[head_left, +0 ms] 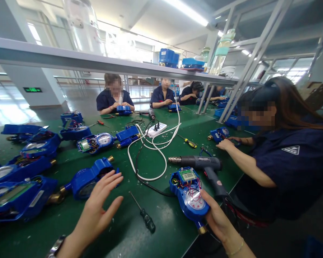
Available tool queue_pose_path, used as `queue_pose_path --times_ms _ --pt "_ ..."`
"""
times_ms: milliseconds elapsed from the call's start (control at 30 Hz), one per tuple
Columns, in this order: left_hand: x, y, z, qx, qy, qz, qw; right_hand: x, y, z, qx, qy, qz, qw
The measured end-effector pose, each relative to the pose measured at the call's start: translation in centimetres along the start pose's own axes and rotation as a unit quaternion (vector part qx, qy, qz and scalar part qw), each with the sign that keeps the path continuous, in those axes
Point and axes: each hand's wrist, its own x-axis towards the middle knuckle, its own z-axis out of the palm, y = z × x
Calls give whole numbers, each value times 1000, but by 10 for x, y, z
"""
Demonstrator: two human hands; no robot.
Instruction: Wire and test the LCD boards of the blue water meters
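My left hand [97, 211] hovers open over the green table [156, 161], fingers spread, just in front of a blue water meter [88, 179] lying on its side. My right hand [218, 216] grips the near edge of an opened blue water meter [190, 193] with a dial, red wires and a small display showing. A black-handled screwdriver [144, 213] lies on the table between my hands.
A black heat gun [204, 166] lies beyond the held meter. A white power strip [156, 129] with looping white cable sits mid-table. Several blue meters [18, 193] line the left side. A co-worker [282, 157] sits close on the right; others work across the table.
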Motion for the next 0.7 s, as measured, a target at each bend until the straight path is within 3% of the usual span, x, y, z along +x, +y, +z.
queue_pose_path --times_ms 200,333,433,700 --pt "37 60 69 -93 -146 67 983 -14 24 21 20 15 -49 998" --pt "55 85 100 -95 -218 91 967 -19 32 30 25 15 -62 998" --pt "57 95 107 -83 -249 88 961 -20 34 30 31 3 -62 998" --pt "46 103 109 -65 -267 48 960 -22 31 32 46 -24 -60 997"
